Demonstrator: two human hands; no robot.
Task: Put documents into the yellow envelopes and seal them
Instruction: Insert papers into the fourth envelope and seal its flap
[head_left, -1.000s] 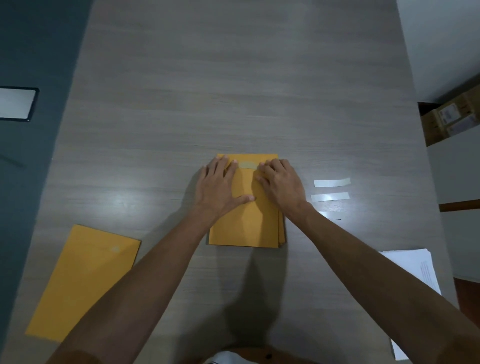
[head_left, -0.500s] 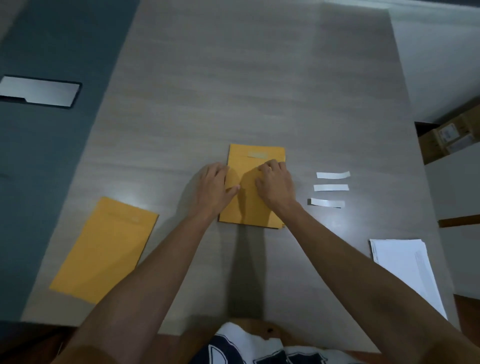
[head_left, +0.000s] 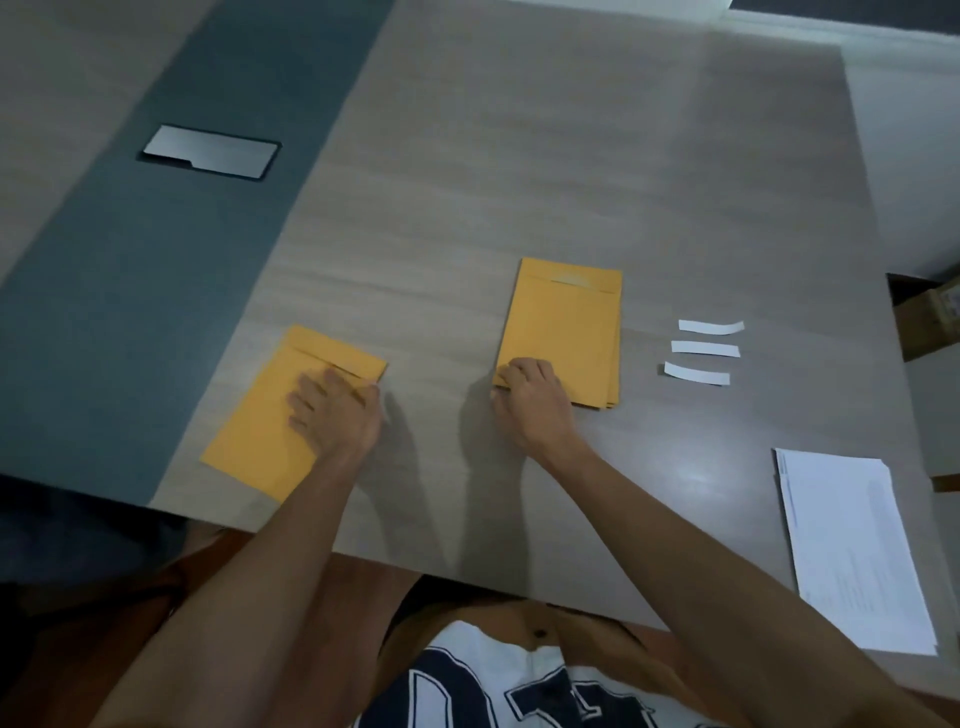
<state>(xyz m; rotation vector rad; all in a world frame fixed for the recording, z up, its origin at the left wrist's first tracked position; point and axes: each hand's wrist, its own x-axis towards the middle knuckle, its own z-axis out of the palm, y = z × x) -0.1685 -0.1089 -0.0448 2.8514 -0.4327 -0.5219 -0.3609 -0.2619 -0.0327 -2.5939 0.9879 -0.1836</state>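
Observation:
A stack of yellow envelopes (head_left: 566, 327) lies in the middle of the table, flaps at the far end. My right hand (head_left: 532, 397) is at its near left corner, fingers curled over the corner and thumb at the edge. A separate yellow envelope (head_left: 249, 441) lies to the left near the table's front edge. My left hand (head_left: 335, 413) rests flat on it with fingers spread, fingertips near the flap. A pile of white documents (head_left: 857, 551) lies at the right front.
Three white paper strips (head_left: 704, 349) lie in a column right of the stack. A dark grey band with a metal cover plate (head_left: 210, 152) runs along the table's left. A cardboard box (head_left: 935, 312) sits beyond the right edge.
My left hand left the middle stack and now lies on the left envelope. My right hand slid back to the stack's near left corner. The view tilted down and left.

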